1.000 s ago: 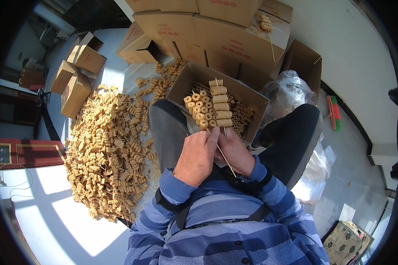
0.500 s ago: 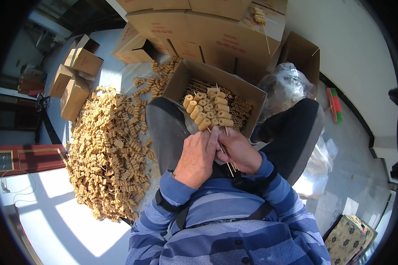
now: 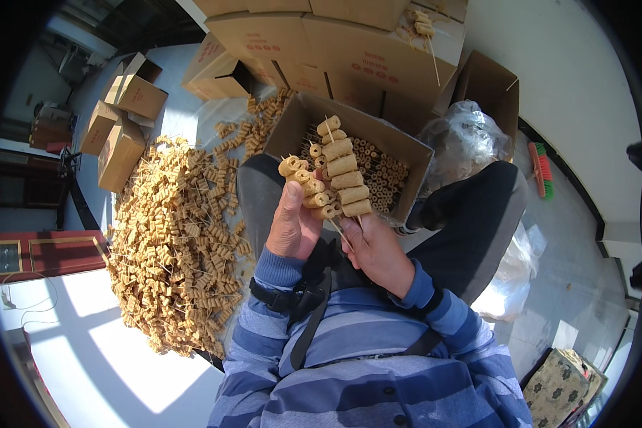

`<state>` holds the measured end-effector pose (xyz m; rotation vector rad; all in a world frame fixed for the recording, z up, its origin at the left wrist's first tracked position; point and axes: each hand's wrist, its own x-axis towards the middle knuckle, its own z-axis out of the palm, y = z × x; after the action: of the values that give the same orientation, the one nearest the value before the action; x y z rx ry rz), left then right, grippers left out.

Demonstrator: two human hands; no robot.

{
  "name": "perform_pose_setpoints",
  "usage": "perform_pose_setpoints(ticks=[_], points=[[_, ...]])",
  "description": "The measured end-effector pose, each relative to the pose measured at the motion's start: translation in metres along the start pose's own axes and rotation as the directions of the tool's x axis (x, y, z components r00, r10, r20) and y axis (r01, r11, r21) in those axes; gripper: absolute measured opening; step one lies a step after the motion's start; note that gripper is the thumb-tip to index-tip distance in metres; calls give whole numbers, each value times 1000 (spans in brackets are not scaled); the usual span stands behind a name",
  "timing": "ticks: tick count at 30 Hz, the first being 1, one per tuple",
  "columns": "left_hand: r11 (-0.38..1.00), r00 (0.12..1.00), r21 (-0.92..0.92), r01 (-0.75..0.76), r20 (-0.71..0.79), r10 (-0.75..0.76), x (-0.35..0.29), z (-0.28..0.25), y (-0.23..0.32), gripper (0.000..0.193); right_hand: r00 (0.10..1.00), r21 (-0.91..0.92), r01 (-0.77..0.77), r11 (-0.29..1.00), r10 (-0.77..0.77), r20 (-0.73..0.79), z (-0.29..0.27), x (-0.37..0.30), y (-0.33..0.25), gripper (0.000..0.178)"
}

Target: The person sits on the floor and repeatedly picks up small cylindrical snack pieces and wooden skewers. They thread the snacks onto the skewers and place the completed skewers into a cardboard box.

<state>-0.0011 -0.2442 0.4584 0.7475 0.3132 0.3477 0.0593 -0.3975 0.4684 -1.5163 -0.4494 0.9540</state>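
Note:
Several wooden skewers threaded with tan, hollow rolls, perhaps tofu skin (image 3: pixel 343 165), are held up between my hands. My right hand (image 3: pixel 378 251) is closed round the bare lower ends of the sticks. On the left side of the bunch, my left hand (image 3: pixel 292 227) grips the rolls, its thumb up along them and its fingers mostly hidden behind. Below the bunch, between my knees, stands an open cardboard box (image 3: pixel 415 158) holding many more skewers packed in rows.
A big heap of loose skewers (image 3: pixel 171 250) covers the floor at my left. Stacked cartons (image 3: pixel 321 50) stand ahead, with one skewer bunch (image 3: pixel 422 27) on top. Clear plastic bags (image 3: pixel 467 132), a brush (image 3: pixel 540 170) and smaller boxes (image 3: pixel 121 150) lie around.
My left hand has moved left and up from the stick ends onto the rolls. The bunch has spread and tilted, one row now upright on the right.

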Motion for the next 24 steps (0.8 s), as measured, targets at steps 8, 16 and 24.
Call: perform_pose_setpoints(ticks=[8, 16, 24], points=[[983, 999, -178, -52, -18, 50, 4, 6, 2, 68, 975, 262, -183, 947, 142, 168, -7, 3, -2, 31], [982, 988, -175, 70, 146, -44, -3, -10, -1, 91, 939, 220, -265, 939, 199, 282, -10, 1, -9, 38], [958, 991, -263, 109, 105, -84, -4, -14, -2, 90, 925, 203, -316, 927, 253, 285, -10, 2, -8, 44]])
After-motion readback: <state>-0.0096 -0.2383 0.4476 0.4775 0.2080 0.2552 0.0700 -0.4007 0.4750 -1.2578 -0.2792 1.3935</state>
